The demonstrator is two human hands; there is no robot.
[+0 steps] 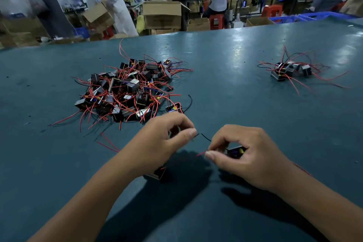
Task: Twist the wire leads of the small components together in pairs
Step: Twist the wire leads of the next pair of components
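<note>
Head view: two hands pinching thin leads above a green table

I see the left hand (167, 139) pinching a black lead (205, 137), the right hand (245, 155) pinching a red lead (201, 153) and cupping a small component (235, 151). I judge the thin ends could slip apart. The left hand's component (157, 173) is mostly hidden, and the lead tips are hard to make out

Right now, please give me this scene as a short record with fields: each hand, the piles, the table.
left hand: pinches a black wire at its fingertips
right hand: holds a small component, pinches a red wire
second component: under the left hand
large pile: far left, tangled components
small pile: far right
table: dark teal
</note>
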